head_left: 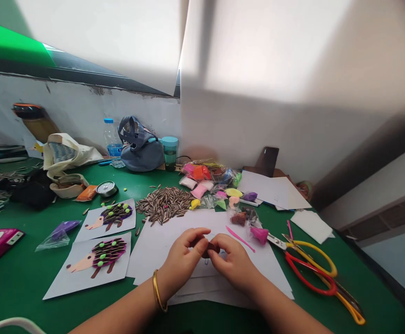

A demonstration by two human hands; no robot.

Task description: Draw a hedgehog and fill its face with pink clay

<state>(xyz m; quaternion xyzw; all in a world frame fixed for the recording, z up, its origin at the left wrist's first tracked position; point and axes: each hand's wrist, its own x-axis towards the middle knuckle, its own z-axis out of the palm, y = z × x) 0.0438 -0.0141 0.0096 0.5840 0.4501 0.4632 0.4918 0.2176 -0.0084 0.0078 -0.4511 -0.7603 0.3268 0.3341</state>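
Between the fingertips of both hands is a small piece of dark brown clay (211, 251). My left hand (186, 255), with a gold bangle at the wrist, pinches it from the left. From the right, my right hand (232, 260) has its thumb and fingers closed on the same piece. Both hands are above white paper sheets (154, 253). A pink modelling tool (240, 239) lies just right of my right hand, near a brown clay lump (238, 218) in plastic. Two hedgehog pictures, an upper one (117, 215) and a lower one (108, 253), lie at the left.
Striped seeds (164, 204) are piled behind the sheets. Bagged coloured clay (200, 172) lies farther back. Scissors with red and yellow handles (310, 273) are at the right. A blue bag (142, 153), a cup (170, 155) and a phone (269, 161) stand near the wall.
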